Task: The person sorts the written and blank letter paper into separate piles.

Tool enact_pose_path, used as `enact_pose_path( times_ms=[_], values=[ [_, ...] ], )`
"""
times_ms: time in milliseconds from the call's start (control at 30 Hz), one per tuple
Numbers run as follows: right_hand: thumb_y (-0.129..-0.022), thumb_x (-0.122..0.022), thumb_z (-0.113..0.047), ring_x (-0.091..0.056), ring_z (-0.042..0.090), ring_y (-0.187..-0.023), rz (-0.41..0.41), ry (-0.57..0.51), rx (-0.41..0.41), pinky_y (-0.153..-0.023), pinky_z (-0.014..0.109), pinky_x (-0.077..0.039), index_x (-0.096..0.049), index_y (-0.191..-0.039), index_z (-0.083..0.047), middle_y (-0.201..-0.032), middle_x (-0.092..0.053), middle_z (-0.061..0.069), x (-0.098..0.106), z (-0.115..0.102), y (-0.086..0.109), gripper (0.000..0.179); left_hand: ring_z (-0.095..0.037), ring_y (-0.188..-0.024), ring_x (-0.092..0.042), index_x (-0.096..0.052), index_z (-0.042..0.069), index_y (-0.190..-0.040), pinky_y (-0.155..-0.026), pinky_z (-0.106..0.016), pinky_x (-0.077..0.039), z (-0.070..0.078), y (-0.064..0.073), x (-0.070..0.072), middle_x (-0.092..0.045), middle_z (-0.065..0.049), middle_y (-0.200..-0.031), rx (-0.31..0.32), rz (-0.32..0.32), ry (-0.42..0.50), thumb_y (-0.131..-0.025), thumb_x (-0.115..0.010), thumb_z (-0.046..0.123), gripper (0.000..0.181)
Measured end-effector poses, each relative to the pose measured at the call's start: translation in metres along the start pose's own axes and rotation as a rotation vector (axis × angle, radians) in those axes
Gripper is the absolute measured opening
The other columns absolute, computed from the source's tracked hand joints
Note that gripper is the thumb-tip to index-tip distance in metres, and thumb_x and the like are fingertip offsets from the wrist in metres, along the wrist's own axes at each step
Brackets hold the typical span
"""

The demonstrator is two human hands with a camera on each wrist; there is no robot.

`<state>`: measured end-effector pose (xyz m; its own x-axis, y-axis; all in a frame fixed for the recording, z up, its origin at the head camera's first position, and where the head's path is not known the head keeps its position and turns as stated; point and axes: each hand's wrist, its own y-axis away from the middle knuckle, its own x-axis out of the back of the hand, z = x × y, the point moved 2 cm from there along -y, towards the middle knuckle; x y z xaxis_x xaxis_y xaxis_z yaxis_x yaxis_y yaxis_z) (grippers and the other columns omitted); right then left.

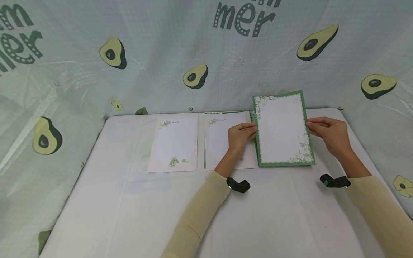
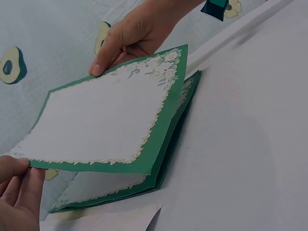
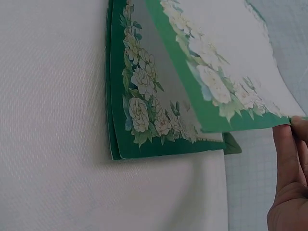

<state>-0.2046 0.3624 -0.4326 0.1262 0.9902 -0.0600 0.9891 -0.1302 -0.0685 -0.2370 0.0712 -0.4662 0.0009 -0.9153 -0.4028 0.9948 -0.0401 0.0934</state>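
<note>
Between both hands, a sheet of floral stationery paper (image 1: 282,129) with a green border and white flowers is held up at the right of the table. My left hand (image 1: 240,136) pinches its left edge between thumb and fingers, and my right hand (image 1: 329,134) pinches the right edge. In the left wrist view, the raised sheet (image 2: 106,115) tilts over a stack of matching green-bordered sheets (image 2: 103,195). The right wrist view shows the stack's flowered corner (image 3: 139,115) lying on the table, partly covered by the lifted sheet.
Left of the stack lies a pale sheet (image 1: 216,143) with green edges showing beneath it, partly behind my left forearm. Farther left is another pale sheet (image 1: 174,143) with small leaf prints. An avocado-print curtain (image 1: 155,46) hangs behind the white table (image 1: 129,215).
</note>
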Motion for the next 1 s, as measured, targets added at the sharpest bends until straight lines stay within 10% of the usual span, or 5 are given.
enact_pose_path(
  times_ms=[633, 1000],
  values=[
    [-0.092, -0.072, 0.001, -0.075, 0.007, -0.083, -0.018, 0.025, -0.022, -0.075, 0.020, -0.060, -0.078, -0.100, -0.004, -0.090, -0.077, -0.001, -0.001, 0.002, -0.010, 0.011, -0.012, -0.073, -0.073, -0.076, -0.012, -0.098, -0.077, -0.034, -0.064, -0.004, -0.008, -0.003, -0.076, -0.022, -0.093, 0.006, 0.036, 0.029, -0.083, -0.075, -0.014, 0.015],
    [-0.091, -0.071, 0.004, -0.075, 0.009, -0.088, -0.005, -0.132, -0.084, -0.078, 0.020, -0.060, -0.079, -0.100, -0.002, -0.094, -0.077, 0.002, 0.000, 0.011, -0.012, 0.013, -0.014, -0.077, -0.074, -0.076, -0.010, -0.099, -0.073, -0.029, -0.064, -0.004, -0.011, -0.003, -0.076, -0.019, -0.095, 0.040, 0.044, 0.009, -0.084, -0.075, -0.013, 0.016]
  ],
)
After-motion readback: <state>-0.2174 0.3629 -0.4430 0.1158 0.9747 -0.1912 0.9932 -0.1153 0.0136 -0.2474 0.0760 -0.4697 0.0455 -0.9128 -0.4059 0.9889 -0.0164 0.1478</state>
